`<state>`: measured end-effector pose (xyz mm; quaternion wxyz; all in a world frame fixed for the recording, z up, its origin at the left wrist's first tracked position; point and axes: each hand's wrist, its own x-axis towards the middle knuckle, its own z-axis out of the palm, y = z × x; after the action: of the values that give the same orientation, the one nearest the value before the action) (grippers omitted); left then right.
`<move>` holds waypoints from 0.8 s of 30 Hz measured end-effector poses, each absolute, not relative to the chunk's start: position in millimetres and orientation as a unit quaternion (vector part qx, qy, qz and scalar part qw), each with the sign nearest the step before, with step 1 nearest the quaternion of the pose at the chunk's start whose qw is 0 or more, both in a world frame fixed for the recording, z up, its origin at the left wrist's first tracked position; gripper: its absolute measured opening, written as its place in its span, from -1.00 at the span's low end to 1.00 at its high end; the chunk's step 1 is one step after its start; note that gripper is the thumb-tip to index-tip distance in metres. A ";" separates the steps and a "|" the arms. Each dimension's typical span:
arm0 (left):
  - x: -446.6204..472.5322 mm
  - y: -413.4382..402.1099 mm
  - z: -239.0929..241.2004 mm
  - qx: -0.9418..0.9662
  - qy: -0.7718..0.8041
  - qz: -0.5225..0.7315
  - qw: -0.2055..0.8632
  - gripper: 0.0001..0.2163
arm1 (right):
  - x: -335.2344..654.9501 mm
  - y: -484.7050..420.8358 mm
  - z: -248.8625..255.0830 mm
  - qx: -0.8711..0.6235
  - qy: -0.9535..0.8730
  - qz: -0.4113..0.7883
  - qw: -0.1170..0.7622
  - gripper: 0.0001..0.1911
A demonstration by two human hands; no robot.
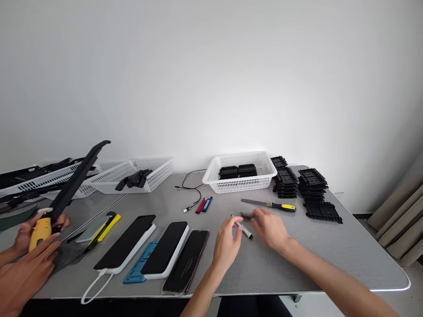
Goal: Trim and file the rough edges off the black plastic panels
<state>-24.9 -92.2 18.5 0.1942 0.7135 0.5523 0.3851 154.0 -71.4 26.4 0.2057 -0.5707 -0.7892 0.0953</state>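
Near the front of the grey table, my left hand (227,243) is closed, thumb and forefinger pinching around the upper end of a white marker pen (245,230) with a black end. Just to its right, my right hand (271,228) reaches in with bent fingers. Its fingertips are on a small dark grey piece (246,215), whose kind I cannot make out as the hand covers part of it. Behind that hand lies a file (264,204) with a yellow and black handle.
A white basket (243,186) holds black slotted parts; stacks of similar parts (313,180) stand at right. Phones (165,248), lighters (203,204) and a cable (198,189) lie leftward. At far left, another person's hands (35,259) hold a yellow tool (39,232) and a long black strip.
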 end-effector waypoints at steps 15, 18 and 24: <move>-7.3 -76.9 3.9 0.789 0.561 0.191 0.162 -0.67 | 364.3 -76.3 -37.9 -0.675 -0.728 0.015 0.120 -0.55; -8.3 -76.6 2.4 0.789 0.564 0.193 0.149 -0.68 | 372.9 -78.1 -39.6 -0.635 -0.758 0.012 0.145 -0.60; -18.4 -79.9 1.2 0.782 0.540 0.260 0.168 -0.72 | 373.5 -92.8 -32.2 -0.609 -0.765 -0.044 0.206 -0.62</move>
<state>-18.4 -79.9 1.2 0.1677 0.7825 0.5402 0.2605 373.5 -92.8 -32.2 0.2056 -0.6092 -0.7646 -0.0438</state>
